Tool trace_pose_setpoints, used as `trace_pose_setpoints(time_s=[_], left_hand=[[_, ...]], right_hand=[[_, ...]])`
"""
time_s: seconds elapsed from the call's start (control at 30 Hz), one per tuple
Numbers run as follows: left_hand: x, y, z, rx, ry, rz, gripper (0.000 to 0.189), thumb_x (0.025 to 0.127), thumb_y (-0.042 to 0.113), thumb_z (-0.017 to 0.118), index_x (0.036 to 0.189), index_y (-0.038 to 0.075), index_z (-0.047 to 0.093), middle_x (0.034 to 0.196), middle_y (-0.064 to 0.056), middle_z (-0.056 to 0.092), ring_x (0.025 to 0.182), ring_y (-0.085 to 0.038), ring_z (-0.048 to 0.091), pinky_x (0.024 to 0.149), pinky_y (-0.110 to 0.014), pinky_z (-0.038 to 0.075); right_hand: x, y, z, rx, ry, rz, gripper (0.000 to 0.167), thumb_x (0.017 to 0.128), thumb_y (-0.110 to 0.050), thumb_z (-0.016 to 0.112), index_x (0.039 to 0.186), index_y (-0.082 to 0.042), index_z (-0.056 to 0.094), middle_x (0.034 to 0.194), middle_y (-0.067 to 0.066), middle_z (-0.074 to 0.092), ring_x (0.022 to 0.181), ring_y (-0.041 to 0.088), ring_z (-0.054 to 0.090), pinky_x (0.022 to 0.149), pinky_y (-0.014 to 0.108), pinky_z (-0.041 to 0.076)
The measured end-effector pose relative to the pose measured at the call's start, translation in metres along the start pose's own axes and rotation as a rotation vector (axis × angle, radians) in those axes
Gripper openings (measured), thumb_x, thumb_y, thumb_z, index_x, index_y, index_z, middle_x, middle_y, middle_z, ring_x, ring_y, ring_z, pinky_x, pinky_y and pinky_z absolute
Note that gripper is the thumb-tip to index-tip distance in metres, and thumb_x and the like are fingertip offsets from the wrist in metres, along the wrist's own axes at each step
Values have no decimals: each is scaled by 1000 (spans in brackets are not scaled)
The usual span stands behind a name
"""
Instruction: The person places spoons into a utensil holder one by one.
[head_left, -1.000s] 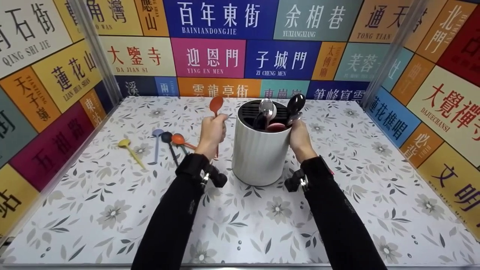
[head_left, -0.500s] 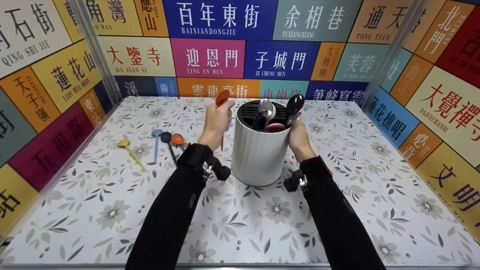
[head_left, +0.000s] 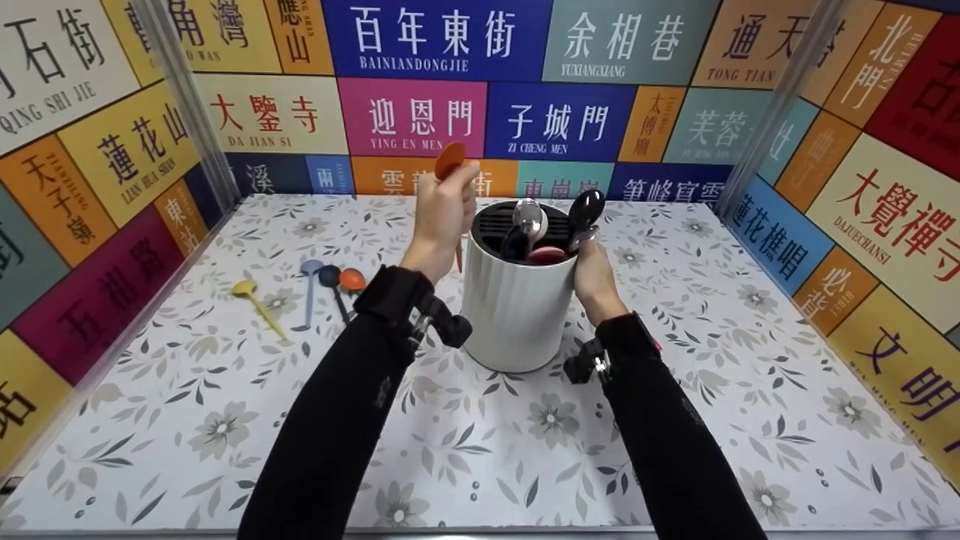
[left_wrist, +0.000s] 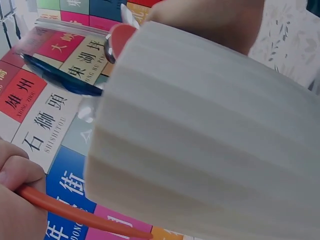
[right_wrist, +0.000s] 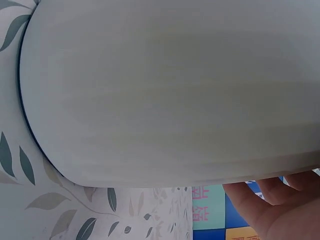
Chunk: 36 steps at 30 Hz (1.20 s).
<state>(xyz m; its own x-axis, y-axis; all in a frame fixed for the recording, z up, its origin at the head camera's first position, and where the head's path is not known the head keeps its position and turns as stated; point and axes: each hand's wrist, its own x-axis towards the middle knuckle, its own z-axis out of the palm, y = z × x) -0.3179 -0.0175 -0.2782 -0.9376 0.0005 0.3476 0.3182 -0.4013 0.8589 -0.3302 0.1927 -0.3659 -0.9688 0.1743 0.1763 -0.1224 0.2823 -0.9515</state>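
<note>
In the head view my left hand [head_left: 442, 217] grips an orange spoon [head_left: 451, 160] with its bowl above the fist and the handle pointing down. The left wrist view shows that spoon's handle [left_wrist: 80, 214] beside the holder wall, apart from the slots. A white ribbed utensil holder [head_left: 514, 315] stands upright with a black slotted top [head_left: 499, 223]. My right hand [head_left: 596, 281] holds its right side near the rim, fingers [right_wrist: 245, 197] bent round the wall. Out of the top stick a metal spoon [head_left: 528, 216], a black spoon [head_left: 586, 206] and a red utensil [head_left: 547, 256].
Left of the holder, a yellow spoon [head_left: 259, 309], a blue one [head_left: 309, 289], a dark one [head_left: 332, 281] and an orange one [head_left: 352, 280] lie on the flowered tabletop [head_left: 480, 450]. Walls of coloured signs [head_left: 412, 116] enclose the back and sides.
My left hand has risen and shifted a little right with the orange spoon, bringing it up beside the holder's rim. The right hand and the holder have stayed in place.
</note>
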Motion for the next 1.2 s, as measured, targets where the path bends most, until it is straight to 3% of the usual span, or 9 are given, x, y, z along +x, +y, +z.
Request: trace_pose_setpoints(time_s=[0.33,0.47,0.67,0.97,1.2], left_hand=[[5,30,25,-57,-15,103,49,106,9,52,61,15,34,50,6,25,42,-7,19,44,-22,14],[6,34,36,-83,-29,166,50,106,9,51,60,15,34,51,6,26,43,-8,19,45,-23,13],[5,22,42,-106,-29,193,49,105,8,51,60,16,34,51,5,26,43,-8,18,45,-24,14],[5,-5,44,-29,27,122,51,107,10,51,60,18,31,52,6,26,46,-8,19,47,-24,16],[4,-21,49,44,46,69,53,109,15,50,58,19,34,53,7,27,46,-8,23,48,-24,19]], right_hand=[[1,-2,0,41,-12,-30,57,115,-31,18,132,5,59,131,19,60,118,20,52,108,30,37],[1,-3,0,45,-3,-19,57,114,-32,18,130,4,60,131,19,60,118,20,52,108,31,36],[0,-1,1,36,-11,-24,58,115,-32,18,135,4,58,133,20,60,121,23,52,109,32,36],[0,1,-1,18,-9,-25,60,114,-35,17,139,3,56,140,19,56,128,23,49,114,32,33],[-1,1,1,42,5,-18,56,114,-33,18,126,1,61,125,16,62,111,18,53,102,28,38]])
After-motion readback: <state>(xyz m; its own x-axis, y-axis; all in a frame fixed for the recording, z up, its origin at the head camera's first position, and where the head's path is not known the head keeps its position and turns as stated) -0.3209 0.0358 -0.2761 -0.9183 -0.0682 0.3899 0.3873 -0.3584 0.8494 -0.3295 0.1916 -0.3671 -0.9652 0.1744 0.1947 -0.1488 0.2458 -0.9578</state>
